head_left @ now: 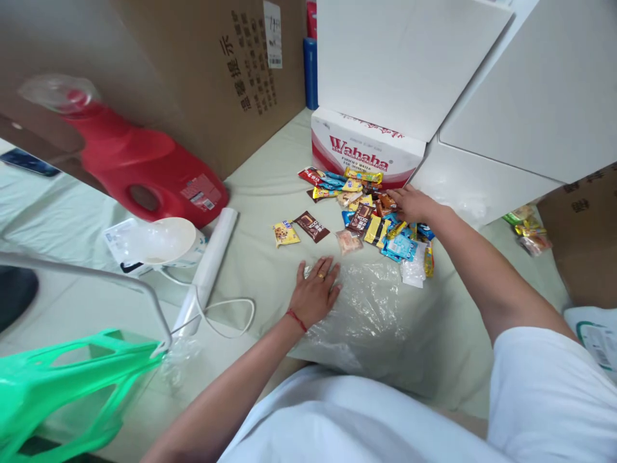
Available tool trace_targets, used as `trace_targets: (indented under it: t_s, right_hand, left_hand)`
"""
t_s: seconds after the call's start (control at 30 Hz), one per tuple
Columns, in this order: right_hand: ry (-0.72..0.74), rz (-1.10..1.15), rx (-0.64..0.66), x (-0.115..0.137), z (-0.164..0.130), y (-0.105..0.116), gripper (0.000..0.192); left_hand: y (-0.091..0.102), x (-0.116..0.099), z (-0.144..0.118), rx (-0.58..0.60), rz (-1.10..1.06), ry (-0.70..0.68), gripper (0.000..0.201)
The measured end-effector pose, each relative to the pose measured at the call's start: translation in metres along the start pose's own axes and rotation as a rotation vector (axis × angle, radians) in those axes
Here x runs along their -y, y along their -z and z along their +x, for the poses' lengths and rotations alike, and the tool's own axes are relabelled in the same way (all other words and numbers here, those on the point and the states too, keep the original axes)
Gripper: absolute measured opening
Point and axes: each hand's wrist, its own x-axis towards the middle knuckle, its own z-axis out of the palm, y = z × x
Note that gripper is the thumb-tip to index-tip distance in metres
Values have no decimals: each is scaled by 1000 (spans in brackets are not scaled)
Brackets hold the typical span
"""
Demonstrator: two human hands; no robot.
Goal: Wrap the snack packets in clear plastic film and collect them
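My left hand (pixel 315 292) lies flat, fingers apart, on the edge of a clear plastic bag (pixel 371 302) spread on the pale green sheet. Past its fingertips lie a yellow cookie packet (pixel 285 233), a brown cocoa packet (pixel 312 226) and a small clear-wrapped pinkish snack (pixel 349 242). My right hand (pixel 413 204) reaches into the right side of a heap of wrapped snacks, its fingers stretched over brown packets (pixel 387 204). Nearby in the heap are a yellow-and-black packet (pixel 376 230), a light blue packet (pixel 402 246) and a white packet (pixel 413 265).
Behind the heap stands a Wahaha carton (pixel 366 151) under white boxes (pixel 405 58). A large brown carton (pixel 202 71) and red detergent bottle (pixel 154 167) stand left, near a white roll (pixel 207 270), a cable and a green plastic stool (pixel 72 386). More snacks (pixel 530 231) lie right.
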Motion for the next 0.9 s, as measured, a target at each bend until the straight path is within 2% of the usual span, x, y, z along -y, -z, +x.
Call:
trace_targets:
  t_s: [0.1,0.27,0.37,0.47,0.57,0.63,0.7,0.8,0.87,0.9]
  right_hand:
    - [-48,-63,-25,-2,1,-6,86]
    - [-5,-78,-128,5,-3,2,64]
    - [17,-57,-188,15,-7,4,63]
    - [4,-21,-170,29,-5,4,69]
    - [-72,21,-156,41,-1,9,69]
    - [-145,58,-197,43,-4,18,67]
    - [-224,182,-289,43,-18,30,62]
    - [-303,436,-422,52,-60,44,47]
    - [-257,633,-365,72,-94,44,43]
    - [-204,762,-271,88,-110,41,45]
  left_hand:
    - [1,0,0,-6,1,2,53]
    - [-1,-1,-2,-15,-7,-7,53]
    - [-3,0,-3,-33,-20,-14,53]
    - [-4,1,-4,-57,-33,-20,53]
    - [-5,1,-4,-66,-37,-20,53]
    - [-5,1,-3,-64,-34,-18,52]
    - [-6,1,-3,-61,-30,-16,53]
    - [-8,2,-3,-61,-23,-20,53]
    - [-9,3,-3,-63,-19,-25,54]
    - [-9,3,-3,-64,-17,-25,54]
